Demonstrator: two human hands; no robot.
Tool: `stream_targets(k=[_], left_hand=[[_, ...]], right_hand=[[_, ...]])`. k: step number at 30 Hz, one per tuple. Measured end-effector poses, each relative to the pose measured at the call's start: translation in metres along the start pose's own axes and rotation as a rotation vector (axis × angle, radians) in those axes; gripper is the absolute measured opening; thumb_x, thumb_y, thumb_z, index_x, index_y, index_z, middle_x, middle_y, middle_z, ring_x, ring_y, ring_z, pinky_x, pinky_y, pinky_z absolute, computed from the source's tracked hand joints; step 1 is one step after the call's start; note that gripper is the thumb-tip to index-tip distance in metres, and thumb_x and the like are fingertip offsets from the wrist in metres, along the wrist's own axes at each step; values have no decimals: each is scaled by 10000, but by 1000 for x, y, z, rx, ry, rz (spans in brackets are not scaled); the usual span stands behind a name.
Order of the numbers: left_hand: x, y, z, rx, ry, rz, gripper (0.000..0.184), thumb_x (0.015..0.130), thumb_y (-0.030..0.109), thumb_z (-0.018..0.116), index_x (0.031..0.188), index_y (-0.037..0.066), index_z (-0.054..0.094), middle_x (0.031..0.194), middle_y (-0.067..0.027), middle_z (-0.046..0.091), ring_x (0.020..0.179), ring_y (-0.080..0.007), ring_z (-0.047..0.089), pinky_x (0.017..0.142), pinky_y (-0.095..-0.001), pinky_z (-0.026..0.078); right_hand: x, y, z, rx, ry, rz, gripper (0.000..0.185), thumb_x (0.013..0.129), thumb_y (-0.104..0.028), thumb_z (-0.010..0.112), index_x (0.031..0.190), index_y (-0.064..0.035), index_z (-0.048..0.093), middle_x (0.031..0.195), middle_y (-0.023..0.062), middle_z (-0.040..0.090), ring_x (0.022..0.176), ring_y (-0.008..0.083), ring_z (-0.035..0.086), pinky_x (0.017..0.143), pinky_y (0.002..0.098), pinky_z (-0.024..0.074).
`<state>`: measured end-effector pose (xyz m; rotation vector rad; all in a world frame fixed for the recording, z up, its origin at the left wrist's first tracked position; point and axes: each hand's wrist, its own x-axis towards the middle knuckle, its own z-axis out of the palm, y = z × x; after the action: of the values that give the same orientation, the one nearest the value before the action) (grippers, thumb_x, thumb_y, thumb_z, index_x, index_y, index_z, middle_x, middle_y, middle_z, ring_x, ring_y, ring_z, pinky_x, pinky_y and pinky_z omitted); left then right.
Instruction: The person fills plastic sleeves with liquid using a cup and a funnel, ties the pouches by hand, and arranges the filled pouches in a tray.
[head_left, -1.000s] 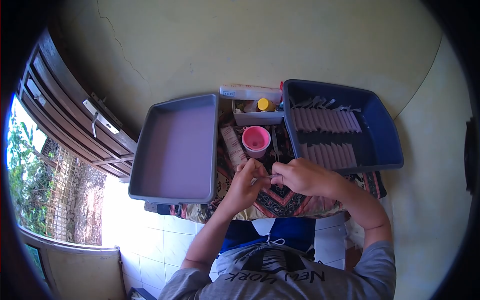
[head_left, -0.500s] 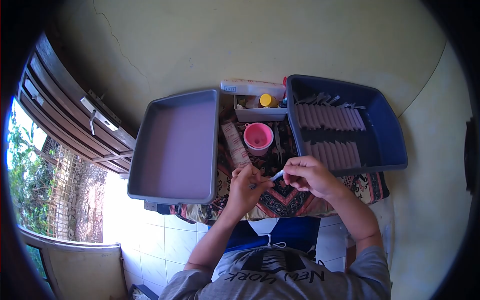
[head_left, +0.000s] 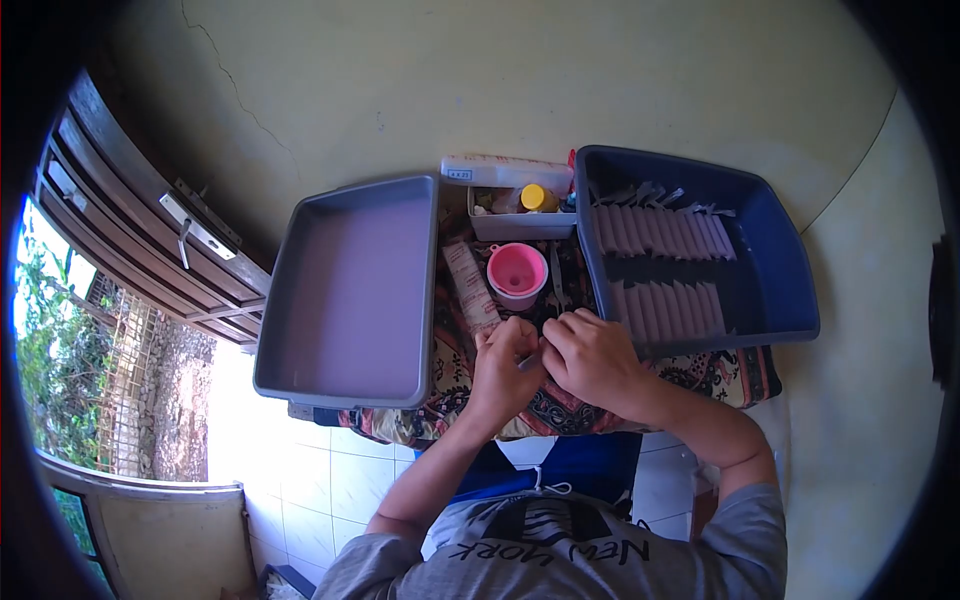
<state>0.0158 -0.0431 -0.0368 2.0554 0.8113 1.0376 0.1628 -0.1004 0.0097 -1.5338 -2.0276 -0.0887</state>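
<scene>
My left hand (head_left: 503, 368) and my right hand (head_left: 592, 360) are side by side above the front of the table, fingertips almost meeting. Both are closed on a narrow clear plastic bag (head_left: 526, 362), of which only a small bit shows between the fingers. Just beyond them, a pink funnel (head_left: 518, 268) rests in a white cup. A flat pack of plastic bags (head_left: 468, 285) lies left of the cup, close to my left hand.
A grey tub (head_left: 262, 375) of pale purple liquid stands left. At right, a dark blue tub (head_left: 770, 250) holds two rows of filled purple plastic tubes (head_left: 665, 232). Behind the cup are a grey box (head_left: 520, 228) with a yellow-lidded jar (head_left: 534, 197) and a plastic roll (head_left: 508, 170).
My right hand has come in toward the left and turned knuckles up. The whitish plastic stretched between my hands is now mostly hidden by the fingers.
</scene>
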Motion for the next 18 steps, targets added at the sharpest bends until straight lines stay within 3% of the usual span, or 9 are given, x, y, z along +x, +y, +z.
stream_targets(k=[4, 7, 11, 13, 15, 17, 18], left_hand=[[5, -2, -2, 40, 2, 139, 307, 677, 26, 714, 911, 67, 519, 792, -44, 581, 744, -233, 578, 827, -378, 347], [5, -8, -3, 98, 7, 244, 339, 670, 34, 734, 935, 72, 526, 818, -39, 587, 755, -238, 575, 818, -388, 350], [4, -10, -3, 153, 86, 307, 353, 668, 43, 758, 940, 73, 537, 830, -38, 610, 780, -229, 579, 807, -394, 355], [2, -10, -2, 152, 111, 289, 357, 669, 41, 762, 945, 70, 538, 836, -41, 620, 791, -228, 580, 802, -392, 358], [-1, -10, -2, 192, 198, 249, 337, 640, -11, 766, 902, 54, 564, 892, -64, 626, 822, -275, 576, 821, -402, 399], [-4, -10, -3, 207, 189, 239, 370, 650, -35, 757, 937, 40, 536, 895, -76, 624, 836, -268, 568, 809, -388, 426], [-5, -10, -3, 221, 184, 231, 403, 659, -60, 747, 971, 26, 508, 898, -89, 621, 849, -261, 559, 797, -374, 453]], right_hand=[[6, 8, -5, -2, -214, 127, 179, 857, -208, 554, 844, -30, 562, 699, 146, 643, 621, 332, 651, 541, 450, 511], [5, 8, -2, 112, -245, 201, 193, 863, -200, 530, 848, -10, 557, 668, 187, 628, 631, 374, 641, 571, 482, 504], [5, 13, 10, 318, -223, 261, 200, 875, -177, 517, 850, 19, 552, 641, 219, 602, 662, 406, 631, 596, 479, 494], [7, 11, 13, 586, -121, 361, 194, 885, -148, 517, 849, 41, 546, 666, 238, 594, 667, 426, 614, 602, 457, 480], [8, 9, 17, 645, -118, 367, 191, 887, -138, 519, 849, 48, 543, 685, 243, 595, 657, 419, 613, 598, 447, 474], [7, 8, 16, 701, -114, 376, 188, 890, -127, 521, 848, 55, 541, 704, 247, 596, 647, 411, 613, 594, 436, 469], [8, 8, 14, 765, -160, 435, 179, 888, -122, 526, 842, 51, 537, 687, 215, 597, 608, 345, 610, 569, 405, 460]])
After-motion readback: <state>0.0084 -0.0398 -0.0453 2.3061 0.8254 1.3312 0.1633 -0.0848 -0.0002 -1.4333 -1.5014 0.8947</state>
